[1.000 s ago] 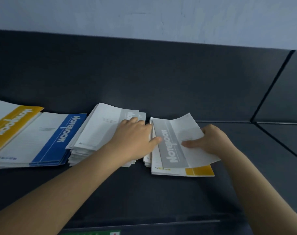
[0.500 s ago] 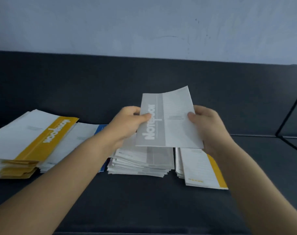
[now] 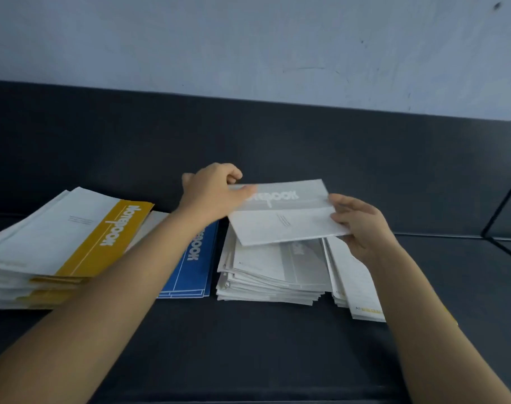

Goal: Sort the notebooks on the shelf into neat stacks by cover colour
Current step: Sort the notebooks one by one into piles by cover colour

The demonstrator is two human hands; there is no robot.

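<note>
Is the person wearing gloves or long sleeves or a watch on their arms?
No. The left hand and the right hand are bare, with no gloves or rings showing. The left forearm and the right forearm are bare too: no sleeves, watch or bracelet in view.

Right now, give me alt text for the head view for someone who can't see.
The left hand and right hand hold a grey notebook above the grey stack on a dark shelf. Left of it lie a yellow stack and blue stack, right another pile.
</note>
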